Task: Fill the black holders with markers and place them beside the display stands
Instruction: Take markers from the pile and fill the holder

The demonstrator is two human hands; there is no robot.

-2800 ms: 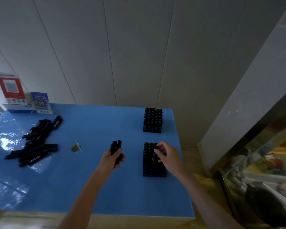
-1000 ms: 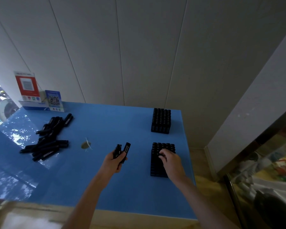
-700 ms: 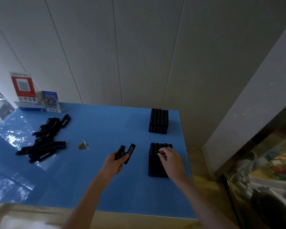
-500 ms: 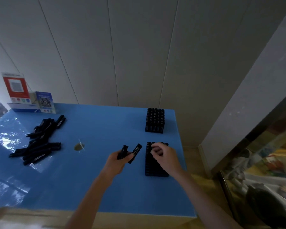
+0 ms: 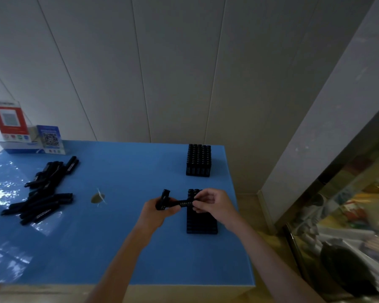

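The head view, read from the left edge, starts at the upper left of the frame with the display stands (image 5: 29,136), a red card and a blue QR card standing at the back of the blue bench (image 5: 118,248). Just below them, at mid left, you have a loose pile of black markers (image 5: 42,191) lying flat, well apart from both holders; by the look of it that is a fair share of the stock not yet loaded. A small brownish scrap (image 5: 97,197) sits on the bench between the pile and your hands.

At centre, your left hand (image 5: 155,215) is curled round a small bunch of markers, one end sticking up above the fist. One marker (image 5: 185,202) bridges across to your right hand (image 5: 212,206), which pinches its right end just above the near holder (image 5: 200,221). I judge you are passing that marker over to slot it in.

The near holder shows marker caps along its back rows; your hand hides much of the top, so you cannot tell how many slots are open. Behind it, at centre right, the far holder (image 5: 198,159) looks full. Neither holder is beside the stands yet, so the filling of the near one and both moves to the left are left to do.
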